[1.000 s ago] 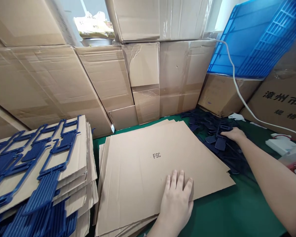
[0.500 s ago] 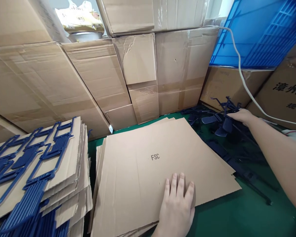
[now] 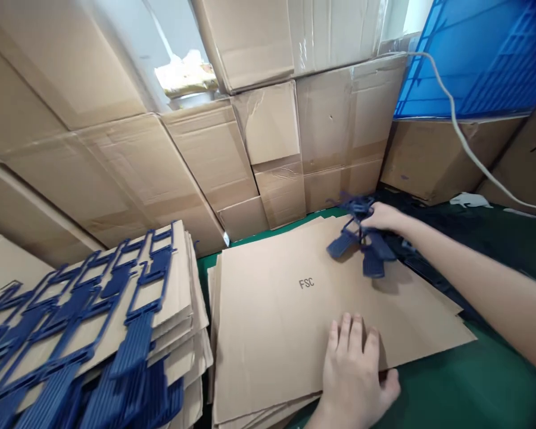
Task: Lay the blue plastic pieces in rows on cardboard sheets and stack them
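The right hand (image 3: 383, 216), fingers closed on blue pieces (image 3: 374, 261), is now carrying them over the cardboard sheet (image 3: 268, 328), seemingly shifting work there, while the left hand (image 3: 352, 366), lying flat, is gripping nothing.

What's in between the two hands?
In the head view, blue plastic pieces hang from the right hand; then bare cardboard sheet shows down to the left hand.
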Tool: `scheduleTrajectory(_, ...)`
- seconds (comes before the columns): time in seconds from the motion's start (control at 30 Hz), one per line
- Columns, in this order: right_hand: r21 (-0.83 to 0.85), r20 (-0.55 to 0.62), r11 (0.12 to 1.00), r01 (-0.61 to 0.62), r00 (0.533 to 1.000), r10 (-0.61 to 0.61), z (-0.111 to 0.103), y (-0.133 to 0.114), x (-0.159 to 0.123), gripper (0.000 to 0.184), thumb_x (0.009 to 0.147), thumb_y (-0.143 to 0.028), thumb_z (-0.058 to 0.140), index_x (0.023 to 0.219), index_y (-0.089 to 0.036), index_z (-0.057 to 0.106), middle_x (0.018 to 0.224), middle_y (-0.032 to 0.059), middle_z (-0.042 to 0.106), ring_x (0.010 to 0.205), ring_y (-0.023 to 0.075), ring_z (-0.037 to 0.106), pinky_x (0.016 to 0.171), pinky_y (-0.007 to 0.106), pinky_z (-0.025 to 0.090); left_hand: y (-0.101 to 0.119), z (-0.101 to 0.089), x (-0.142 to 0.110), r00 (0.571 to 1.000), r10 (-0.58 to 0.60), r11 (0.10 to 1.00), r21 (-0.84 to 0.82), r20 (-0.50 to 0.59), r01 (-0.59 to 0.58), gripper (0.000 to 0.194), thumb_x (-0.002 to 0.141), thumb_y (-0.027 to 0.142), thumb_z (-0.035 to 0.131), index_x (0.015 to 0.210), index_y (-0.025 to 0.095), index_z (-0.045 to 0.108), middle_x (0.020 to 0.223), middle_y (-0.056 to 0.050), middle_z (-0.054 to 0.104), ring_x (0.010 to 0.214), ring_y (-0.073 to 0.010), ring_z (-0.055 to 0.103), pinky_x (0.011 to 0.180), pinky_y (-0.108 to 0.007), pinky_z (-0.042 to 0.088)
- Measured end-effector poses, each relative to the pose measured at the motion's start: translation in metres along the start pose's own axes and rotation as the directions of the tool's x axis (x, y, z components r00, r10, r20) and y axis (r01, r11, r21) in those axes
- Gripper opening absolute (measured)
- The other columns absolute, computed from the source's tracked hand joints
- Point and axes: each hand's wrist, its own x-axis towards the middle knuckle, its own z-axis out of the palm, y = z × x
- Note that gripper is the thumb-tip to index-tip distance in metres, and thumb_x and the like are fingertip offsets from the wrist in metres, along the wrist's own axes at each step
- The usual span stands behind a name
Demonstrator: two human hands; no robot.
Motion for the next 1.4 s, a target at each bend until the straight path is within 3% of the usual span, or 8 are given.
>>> scheduleTrajectory(0.17, -0.049, 0.155, 0.995, 0.081, 0.985, -0.073, 0.069, -0.035, -0.051, 0.046, 0.054, -0.028, 0.068, 0.097, -0.014, 0.059, 0.085, 0.0059, 0.061, 0.075, 0.0178, 0.057, 0.063, 0.022, 0.043, 0.006, -0.005, 0.000, 0.991, -0.127, 0.992, -0.021, -0.053, 0.126, 0.071, 0.078, 0.061, 0.031, 0.139, 0.028, 0.014, 0.147, -0.010, 0.007, 0.132, -0.0338, 0.012, 0.097, -0.058, 0.031)
scheduleTrajectory(0.3, -0.121, 0.112, 0.988, 0.091, 0.991, -0.078, 0.091, -0.045, -0.076, 0.052, 0.063, -0.036, 0.060, 0.108, -0.011, 0.051, 0.102, 0.0136, 0.056, 0.095, 0.0258, 0.053, 0.078, 0.032, 0.042, 0.009, -0.004, 0.003, 0.980, -0.199, 0.980, 0.014, -0.002, 0.199, 0.071, 0.080, 0.056, 0.034, 0.138, 0.018, 0.019, 0.143, -0.018, 0.018, 0.131, -0.0364, 0.011, 0.100, -0.058, 0.025)
scheduleTrajectory(0.43, -0.217, 0.094, 0.969, 0.115, 0.991, -0.097, 0.094, -0.042, -0.078, 0.058, 0.065, -0.049, 0.059, 0.111, -0.014, 0.051, 0.107, 0.0151, 0.053, 0.103, 0.0305, 0.047, 0.085, 0.039, 0.038, 0.009, 0.002, 0.003, 0.984, -0.178, 0.981, 0.079, 0.029, 0.175, 0.067, 0.079, 0.044, 0.044, 0.134, 0.010, 0.027, 0.141, -0.020, 0.022, 0.130, -0.0351, 0.015, 0.104, -0.053, 0.021)
scheduleTrajectory(0.57, -0.123, 0.136, 0.978, 0.166, 0.979, -0.149, 0.094, -0.035, -0.075, 0.082, 0.059, -0.062, 0.060, 0.129, -0.025, 0.040, 0.122, 0.0118, 0.044, 0.113, 0.0316, 0.039, 0.089, 0.043, 0.034, 0.009, 0.004, 0.004, 0.979, -0.203, 0.978, 0.056, 0.020, 0.201, 0.071, 0.074, 0.043, 0.050, 0.134, 0.013, 0.027, 0.143, -0.021, 0.018, 0.131, -0.0354, 0.011, 0.103, -0.054, 0.022)
scheduleTrajectory(0.73, -0.074, -0.020, 0.963, 0.259, 0.965, -0.261, 0.084, -0.033, -0.097, 0.055, 0.076, -0.055, 0.046, 0.125, -0.030, 0.046, 0.133, 0.0065, 0.033, 0.121, 0.0282, 0.030, 0.095, 0.044, 0.028, 0.011, -0.002, 0.003, 0.979, -0.206, 0.978, 0.017, 0.013, 0.206, 0.073, 0.074, 0.044, 0.050, 0.135, 0.013, 0.025, 0.142, -0.021, 0.018, 0.132, -0.0343, 0.008, 0.103, -0.053, 0.022)
scheduleTrajectory(0.9, -0.273, 0.164, 0.869, 0.413, 0.910, -0.381, 0.081, -0.028, -0.139, 0.062, 0.072, -0.064, 0.046, 0.127, -0.036, 0.043, 0.138, 0.0043, 0.027, 0.122, 0.0362, 0.025, 0.092, 0.059, 0.021, 0.013, -0.004, 0.001, 0.979, -0.202, 0.979, 0.007, 0.019, 0.202, 0.070, 0.076, 0.042, 0.048, 0.135, 0.012, 0.026, 0.140, -0.023, 0.021, 0.130, -0.0371, 0.013, 0.102, -0.053, 0.024)
scheduleTrajectory(1.2, -0.273, 0.124, 0.903, 0.331, 0.943, -0.308, 0.083, -0.020, -0.157, 0.054, 0.082, -0.058, 0.033, 0.125, -0.028, 0.043, 0.123, 0.0065, 0.046, 0.110, 0.0286, 0.042, 0.092, 0.058, 0.023, 0.013, -0.003, 0.003, 0.971, -0.228, 0.974, 0.003, 0.069, 0.229, 0.072, 0.075, 0.049, 0.047, 0.135, 0.015, 0.027, 0.142, -0.022, 0.018, 0.131, -0.0355, 0.010, 0.103, -0.053, 0.021)
scheduleTrajectory(1.4, -0.271, 0.029, 0.944, 0.188, 0.982, -0.187, 0.073, -0.011, -0.155, 0.049, 0.088, -0.052, 0.024, 0.124, -0.025, 0.045, 0.124, 0.0065, 0.045, 0.113, 0.0281, 0.040, 0.096, 0.059, 0.016, 0.004, -0.021, 0.018, 0.938, -0.281, 0.948, -0.092, 0.202, 0.303, 0.073, 0.080, 0.062, 0.023, 0.139, 0.021, 0.009, 0.146, -0.013, 0.004, 0.132, -0.0314, 0.000, 0.100, -0.059, 0.020)
